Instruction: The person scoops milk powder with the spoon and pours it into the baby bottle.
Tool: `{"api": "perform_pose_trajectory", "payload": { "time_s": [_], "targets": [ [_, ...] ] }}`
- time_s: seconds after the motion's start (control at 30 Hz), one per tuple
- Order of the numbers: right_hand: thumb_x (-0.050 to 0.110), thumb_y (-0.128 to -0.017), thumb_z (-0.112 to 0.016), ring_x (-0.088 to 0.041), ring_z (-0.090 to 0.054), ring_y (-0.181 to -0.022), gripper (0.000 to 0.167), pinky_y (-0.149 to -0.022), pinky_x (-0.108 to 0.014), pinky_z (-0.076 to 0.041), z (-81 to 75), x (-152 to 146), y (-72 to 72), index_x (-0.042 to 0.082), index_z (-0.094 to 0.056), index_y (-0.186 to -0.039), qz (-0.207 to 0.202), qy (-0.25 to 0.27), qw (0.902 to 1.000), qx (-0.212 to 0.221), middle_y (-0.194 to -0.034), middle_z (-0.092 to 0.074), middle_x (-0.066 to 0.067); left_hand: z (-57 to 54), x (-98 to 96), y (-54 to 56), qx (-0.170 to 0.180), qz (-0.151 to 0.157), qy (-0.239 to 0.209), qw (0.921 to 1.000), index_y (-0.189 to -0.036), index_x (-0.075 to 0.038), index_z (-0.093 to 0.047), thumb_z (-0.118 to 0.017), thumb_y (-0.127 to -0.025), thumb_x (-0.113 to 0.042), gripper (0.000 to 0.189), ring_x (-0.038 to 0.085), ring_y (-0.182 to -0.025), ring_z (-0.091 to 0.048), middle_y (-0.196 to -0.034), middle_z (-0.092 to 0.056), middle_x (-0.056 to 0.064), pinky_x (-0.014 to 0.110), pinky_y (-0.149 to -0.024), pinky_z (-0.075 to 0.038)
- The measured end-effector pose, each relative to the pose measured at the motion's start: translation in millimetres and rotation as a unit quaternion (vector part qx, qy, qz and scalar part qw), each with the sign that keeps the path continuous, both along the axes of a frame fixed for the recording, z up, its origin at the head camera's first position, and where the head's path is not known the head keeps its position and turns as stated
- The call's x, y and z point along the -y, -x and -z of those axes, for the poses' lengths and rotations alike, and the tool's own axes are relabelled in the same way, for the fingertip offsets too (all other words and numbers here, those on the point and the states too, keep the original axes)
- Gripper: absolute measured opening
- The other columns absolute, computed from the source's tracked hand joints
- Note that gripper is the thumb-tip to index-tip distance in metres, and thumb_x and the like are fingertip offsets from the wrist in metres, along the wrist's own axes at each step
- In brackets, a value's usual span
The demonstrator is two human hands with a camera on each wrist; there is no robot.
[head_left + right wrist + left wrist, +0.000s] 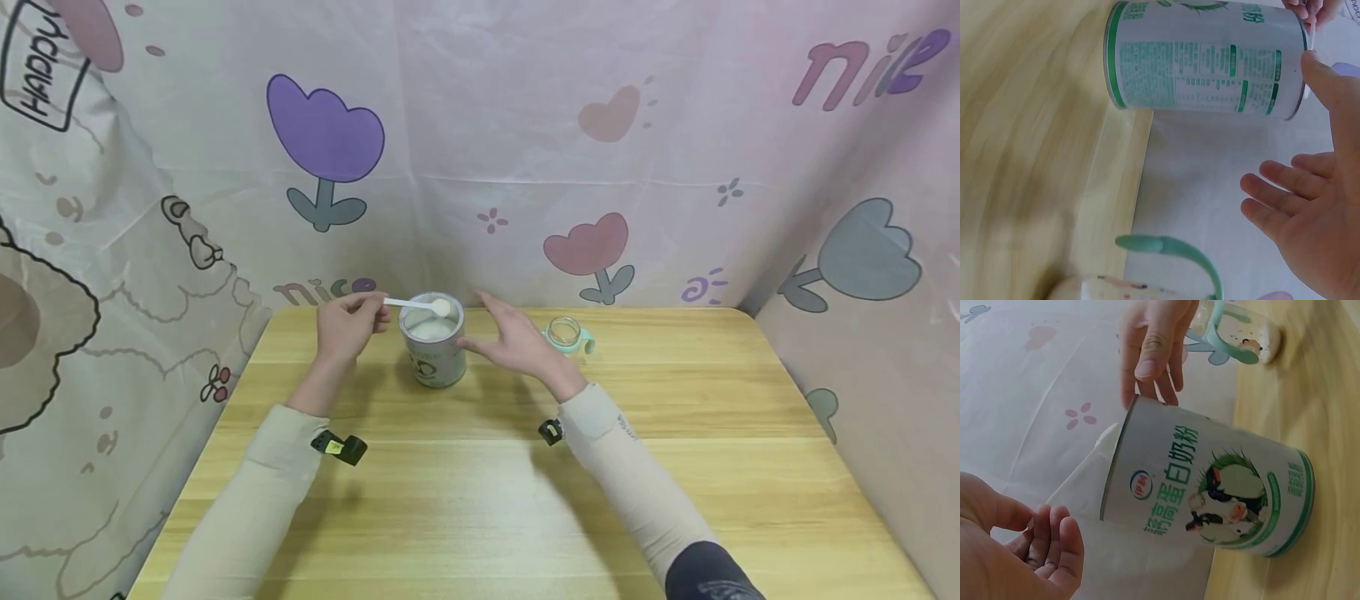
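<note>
A white milk powder can with green print and a cow picture stands upright on the table, its top uncovered and pale powder inside. My left hand pinches the handle of a white scoop. The scoop's bowl, heaped with powder, is over the can's mouth; in the left wrist view the scoop slants up beside the rim. My right hand is at the can's right side, fingers spread and holding nothing. Its thumb is by the rim; whether it touches cannot be told.
A baby bottle without a cap, with mint-green handles, stands right of the can behind my right hand. The wooden table ends at the back against a printed cloth. Cloth also hangs along the left and right sides.
</note>
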State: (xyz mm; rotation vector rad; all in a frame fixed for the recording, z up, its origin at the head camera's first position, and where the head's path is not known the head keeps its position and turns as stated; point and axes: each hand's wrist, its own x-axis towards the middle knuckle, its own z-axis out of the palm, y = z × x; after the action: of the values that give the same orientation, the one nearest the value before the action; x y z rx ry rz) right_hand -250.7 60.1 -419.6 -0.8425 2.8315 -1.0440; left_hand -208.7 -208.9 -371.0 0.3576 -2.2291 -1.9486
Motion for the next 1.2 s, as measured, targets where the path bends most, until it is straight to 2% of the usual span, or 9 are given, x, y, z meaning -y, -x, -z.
{"api": "perform_pose_trajectory", "payload": {
  "time_s": [0.13, 0.3, 0.6, 0.93, 1.2],
  "targets": [
    [0.065, -0.094, -0.068, -0.035, -0.037, -0.156, 0.100, -0.128, -0.052, -0.031, -0.4, -9, -0.1, 0.012, -0.026, -0.168, 0.015, -0.004, 0.9999, 0.006, -0.171, -0.034, -0.014, -1.4, -4.2, 2.0, -0.001, 0.008, -0.022, 0.9997, -0.128, 0.009, -0.069, -0.060, -0.106, -0.015, 0.034, 0.004, -0.077, -0.072, -0.080, -0.070, -0.009, 0.021, -0.080, -0.063],
    [0.065, -0.094, -0.068, -0.035, -0.037, -0.156, 0.101, -0.128, -0.054, -0.030, -1.0, -21, -0.1, 0.013, -0.023, -0.168, 0.034, -0.002, 0.9993, 0.013, -0.169, -0.039, -0.013, -0.8, -12.5, 5.9, -0.001, 0.016, -0.038, 0.9991, -0.129, 0.012, -0.068, -0.060, -0.106, -0.012, 0.034, 0.003, -0.074, -0.070, -0.082, -0.070, -0.005, 0.019, -0.078, -0.062],
    [0.064, -0.095, -0.068, -0.035, -0.040, -0.154, 0.097, -0.128, -0.053, -0.031, -4.5, -41, -1.3, 0.010, -0.029, -0.166, 0.054, -0.003, 0.9985, 0.006, -0.167, -0.042, -0.014, -4.9, -27.4, 9.7, 0.008, 0.028, -0.027, 0.9992, -0.127, 0.007, -0.071, -0.062, -0.106, -0.016, 0.032, 0.004, -0.077, -0.071, -0.088, -0.071, -0.002, 0.019, -0.082, -0.062],
    [0.062, -0.097, -0.067, -0.036, -0.042, -0.153, 0.090, -0.126, -0.055, -0.033, -4.0, -61, -4.3, 0.012, -0.034, -0.164, 0.072, -0.011, 0.9974, -0.004, -0.165, -0.045, -0.014, -2.8, -47.0, 19.0, 0.016, 0.046, -0.025, 0.9985, -0.126, 0.005, -0.072, -0.061, -0.106, -0.016, 0.031, 0.005, -0.078, -0.072, -0.087, -0.072, -0.002, 0.021, -0.082, -0.062],
    [0.053, -0.097, -0.071, -0.039, -0.048, -0.146, 0.082, -0.122, -0.057, -0.039, -0.5, -77, -2.8, 0.006, -0.044, -0.158, 0.098, 0.006, 0.9950, -0.018, -0.157, -0.053, -0.018, -0.8, -67.1, 26.9, 0.002, 0.074, -0.015, 0.9972, -0.127, 0.005, -0.072, -0.060, -0.107, -0.017, 0.032, 0.006, -0.081, -0.071, -0.093, -0.072, 0.003, 0.022, -0.085, -0.062]
  ]
}}
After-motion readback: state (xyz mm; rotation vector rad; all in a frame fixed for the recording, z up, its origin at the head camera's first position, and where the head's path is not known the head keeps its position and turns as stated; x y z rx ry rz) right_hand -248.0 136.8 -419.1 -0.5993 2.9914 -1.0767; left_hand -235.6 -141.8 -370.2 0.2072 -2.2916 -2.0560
